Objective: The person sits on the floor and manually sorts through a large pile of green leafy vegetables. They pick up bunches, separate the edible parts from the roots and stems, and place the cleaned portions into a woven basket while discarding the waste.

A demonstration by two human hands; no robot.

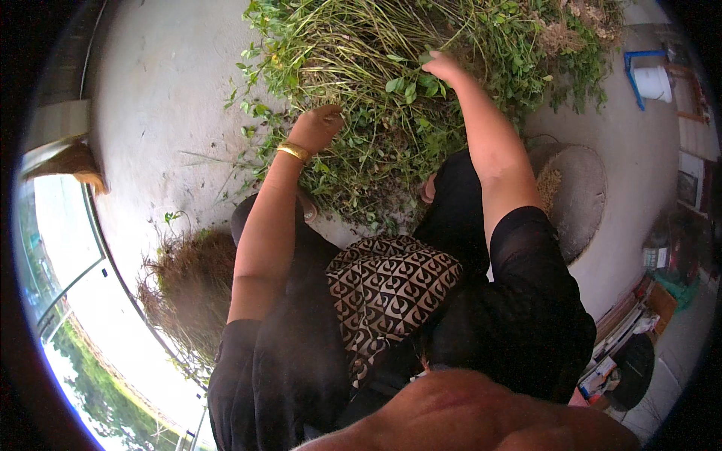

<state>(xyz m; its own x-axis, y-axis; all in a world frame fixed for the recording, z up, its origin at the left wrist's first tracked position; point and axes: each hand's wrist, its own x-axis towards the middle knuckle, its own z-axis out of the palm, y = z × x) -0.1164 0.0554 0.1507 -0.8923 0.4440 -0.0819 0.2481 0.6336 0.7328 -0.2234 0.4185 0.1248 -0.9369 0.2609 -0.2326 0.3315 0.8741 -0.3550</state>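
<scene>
A large heap of green plants, which look like peanut plants with long stems and small oval leaves, lies on the floor before me. My right hand is over the middle of the heap, its fingertips closed around a leafy stem. At the heap's near left side, my left hand hangs with curled fingers, a gold bangle on its wrist. Whether it holds anything is hidden. Roots with pale pods show at the far right of the heap.
Right of my leg stands a round container with pale pods inside. A bundle of brown-rooted plants lies to my left. A white bucket and a blue frame are at far right. A patterned cloth covers my lap.
</scene>
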